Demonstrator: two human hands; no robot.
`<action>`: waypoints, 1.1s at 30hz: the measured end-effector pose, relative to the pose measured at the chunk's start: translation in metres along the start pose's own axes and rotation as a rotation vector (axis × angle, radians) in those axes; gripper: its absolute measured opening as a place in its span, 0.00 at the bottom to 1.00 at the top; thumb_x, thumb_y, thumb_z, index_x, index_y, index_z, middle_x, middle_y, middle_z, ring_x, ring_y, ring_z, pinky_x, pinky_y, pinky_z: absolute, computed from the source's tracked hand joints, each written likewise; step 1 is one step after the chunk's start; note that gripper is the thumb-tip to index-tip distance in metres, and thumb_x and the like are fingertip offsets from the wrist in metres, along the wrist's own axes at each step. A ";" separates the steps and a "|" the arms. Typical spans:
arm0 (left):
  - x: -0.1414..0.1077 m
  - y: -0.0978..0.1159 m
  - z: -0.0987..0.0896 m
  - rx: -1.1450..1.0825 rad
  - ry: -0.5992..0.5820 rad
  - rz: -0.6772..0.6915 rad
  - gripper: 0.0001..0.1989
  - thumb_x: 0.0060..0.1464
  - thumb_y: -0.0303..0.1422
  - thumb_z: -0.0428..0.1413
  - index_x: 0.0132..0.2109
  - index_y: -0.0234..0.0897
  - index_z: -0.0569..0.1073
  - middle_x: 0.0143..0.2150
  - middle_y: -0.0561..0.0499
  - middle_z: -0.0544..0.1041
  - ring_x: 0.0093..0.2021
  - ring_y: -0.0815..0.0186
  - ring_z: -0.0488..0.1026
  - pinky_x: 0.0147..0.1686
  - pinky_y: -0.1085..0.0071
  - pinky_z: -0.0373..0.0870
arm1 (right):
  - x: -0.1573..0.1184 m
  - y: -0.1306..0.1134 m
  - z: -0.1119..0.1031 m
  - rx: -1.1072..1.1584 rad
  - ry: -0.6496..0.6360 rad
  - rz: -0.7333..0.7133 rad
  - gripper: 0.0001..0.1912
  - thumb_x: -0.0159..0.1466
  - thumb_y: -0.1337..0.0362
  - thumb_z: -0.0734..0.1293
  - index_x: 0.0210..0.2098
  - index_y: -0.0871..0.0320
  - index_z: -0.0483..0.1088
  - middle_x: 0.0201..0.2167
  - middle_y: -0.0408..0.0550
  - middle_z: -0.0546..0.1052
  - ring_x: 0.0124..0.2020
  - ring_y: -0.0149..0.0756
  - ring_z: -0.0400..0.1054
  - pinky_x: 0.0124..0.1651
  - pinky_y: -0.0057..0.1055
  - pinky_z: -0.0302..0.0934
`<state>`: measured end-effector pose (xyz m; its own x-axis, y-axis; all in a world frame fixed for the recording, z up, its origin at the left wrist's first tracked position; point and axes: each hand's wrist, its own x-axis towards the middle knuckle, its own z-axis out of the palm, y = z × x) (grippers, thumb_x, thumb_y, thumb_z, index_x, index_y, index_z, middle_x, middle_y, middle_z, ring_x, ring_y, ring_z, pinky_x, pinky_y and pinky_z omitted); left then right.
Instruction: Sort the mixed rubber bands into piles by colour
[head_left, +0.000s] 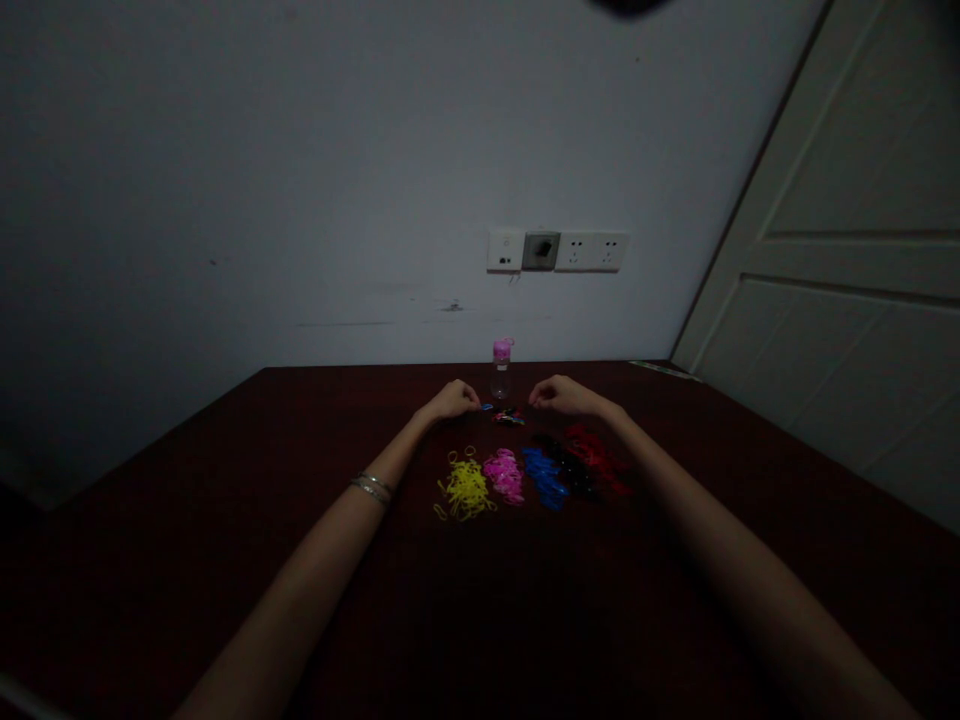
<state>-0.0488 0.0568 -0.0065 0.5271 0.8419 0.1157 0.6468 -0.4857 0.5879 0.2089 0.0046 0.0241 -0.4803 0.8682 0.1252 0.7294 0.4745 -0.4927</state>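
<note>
My left hand [454, 399] is closed in a pinch on a small blue rubber band [487, 407] at the far part of the table. My right hand [561, 394] is closed too, fingertips together; what they hold, if anything, is too small and dark to make out. Between the hands lies a small pile of mixed-colour rubber bands [508, 416]. Nearer to me are sorted piles: yellow bands [466, 489], pink bands [505, 475], blue bands [545, 478], black bands [571, 467] and red bands [598, 460].
A clear bottle with a pink cap [501, 370] stands upright just behind the mixed pile. The dark red-brown table [225, 520] meets a wall with a row of sockets [556, 251]. A pale panelled door [847, 270] is on the right. The light is dim.
</note>
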 end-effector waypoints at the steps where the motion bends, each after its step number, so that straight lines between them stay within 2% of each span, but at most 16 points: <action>1: 0.000 0.001 -0.003 -0.025 0.001 0.017 0.11 0.41 0.29 0.53 0.32 0.29 0.76 0.27 0.49 0.74 0.28 0.71 0.67 0.28 0.77 0.61 | 0.000 0.001 0.001 -0.006 -0.008 0.000 0.13 0.50 0.69 0.60 0.32 0.63 0.73 0.30 0.50 0.76 0.30 0.33 0.67 0.34 0.27 0.59; 6: 0.000 0.022 0.002 -0.078 -0.011 0.060 0.11 0.41 0.30 0.53 0.32 0.28 0.76 0.25 0.50 0.73 0.26 0.72 0.65 0.26 0.77 0.60 | 0.001 0.005 0.002 -0.048 -0.026 -0.005 0.14 0.50 0.70 0.59 0.32 0.64 0.73 0.29 0.50 0.76 0.29 0.32 0.67 0.32 0.26 0.58; 13: -0.010 0.064 0.030 -0.107 -0.199 0.181 0.08 0.40 0.28 0.55 0.29 0.29 0.76 0.21 0.52 0.70 0.22 0.73 0.62 0.23 0.77 0.56 | 0.000 0.006 0.003 -0.069 -0.019 0.021 0.15 0.49 0.71 0.59 0.33 0.65 0.74 0.29 0.50 0.76 0.29 0.32 0.67 0.33 0.26 0.59; 18: -0.015 0.070 0.037 -0.159 -0.336 0.236 0.09 0.40 0.29 0.55 0.31 0.30 0.77 0.24 0.51 0.73 0.24 0.73 0.64 0.26 0.77 0.58 | 0.003 0.007 0.014 -0.101 -0.005 0.026 0.14 0.51 0.70 0.60 0.34 0.64 0.73 0.30 0.50 0.76 0.29 0.32 0.67 0.33 0.26 0.59; 20: -0.015 0.068 0.037 -0.177 -0.356 0.232 0.10 0.40 0.31 0.56 0.31 0.30 0.78 0.25 0.51 0.74 0.25 0.72 0.64 0.27 0.76 0.58 | 0.006 0.008 0.021 -0.106 -0.002 0.017 0.14 0.51 0.69 0.60 0.35 0.63 0.73 0.30 0.50 0.76 0.29 0.32 0.67 0.33 0.26 0.58; 27: -0.010 0.051 0.027 -0.247 -0.171 0.109 0.16 0.43 0.39 0.55 0.30 0.27 0.77 0.17 0.55 0.65 0.19 0.76 0.54 0.19 0.76 0.48 | 0.013 0.013 0.040 -0.151 0.021 -0.004 0.13 0.53 0.69 0.63 0.37 0.61 0.72 0.36 0.50 0.75 0.35 0.33 0.67 0.38 0.24 0.58; 33: -0.008 0.035 0.020 -0.317 -0.049 0.007 0.17 0.43 0.40 0.55 0.29 0.26 0.77 0.16 0.55 0.63 0.18 0.77 0.53 0.18 0.76 0.47 | 0.012 0.013 0.047 -0.219 0.086 0.012 0.12 0.55 0.70 0.61 0.37 0.58 0.72 0.36 0.49 0.75 0.36 0.34 0.67 0.37 0.24 0.57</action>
<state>-0.0187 0.0285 -0.0029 0.5621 0.8225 0.0865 0.4430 -0.3877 0.8083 0.1892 0.0147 -0.0215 -0.4348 0.8786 0.1977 0.8273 0.4764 -0.2976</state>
